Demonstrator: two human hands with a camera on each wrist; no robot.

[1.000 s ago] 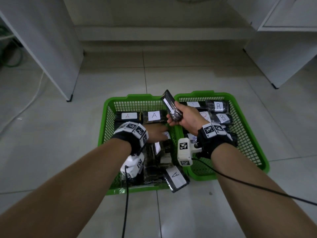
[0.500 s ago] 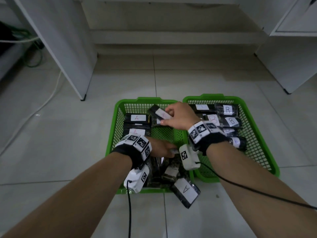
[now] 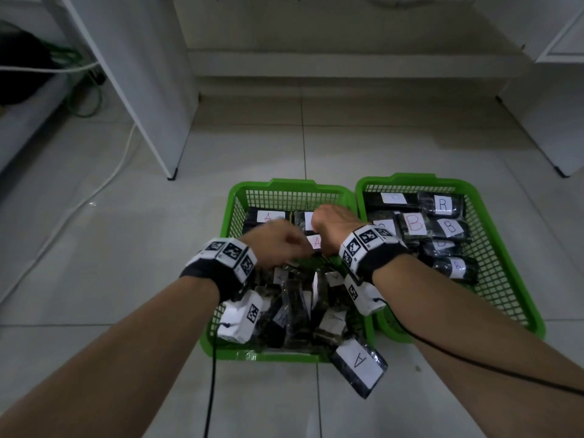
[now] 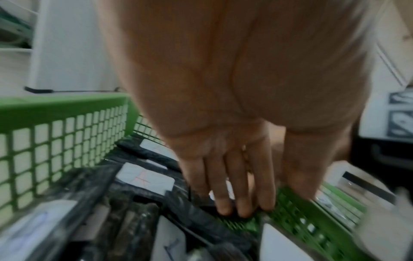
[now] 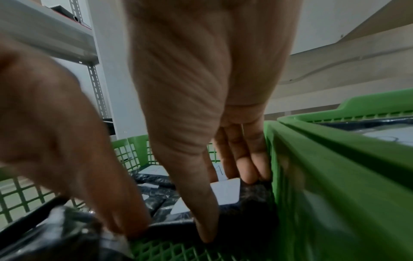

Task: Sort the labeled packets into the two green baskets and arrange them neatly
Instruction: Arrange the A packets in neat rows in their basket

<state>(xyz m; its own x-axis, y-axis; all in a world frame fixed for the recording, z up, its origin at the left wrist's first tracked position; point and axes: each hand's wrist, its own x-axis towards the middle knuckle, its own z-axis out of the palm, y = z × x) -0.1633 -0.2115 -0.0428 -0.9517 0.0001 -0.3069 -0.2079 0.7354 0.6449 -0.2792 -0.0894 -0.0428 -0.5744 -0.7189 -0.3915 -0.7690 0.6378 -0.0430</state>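
Packets, dark with white labels, lie in two green baskets standing side by side on the tiled floor, and one packet marked A hangs over the near rim of the left basket onto the floor. Both forearms reach forward and down into the left basket, wrists close together. The right hand points its fingers downward beside the basket's right wall; in the right wrist view its thumb and fingers pinch the held packet, thumb on the near edge and fingertips on the far edge, setting it flat by the wall. The left hand is blurred in the head view; in the left wrist view its fingers hang almost straight, tips touching the near edge of the same dark packet above the mesh floor, and I cannot tell whether they grip it. At the left basket's far end two flat packets with A labels show beyond the hands, and the near end holds a loose heap too jumbled to count. The right basket holds about eight packets in rows, several labels reading B.
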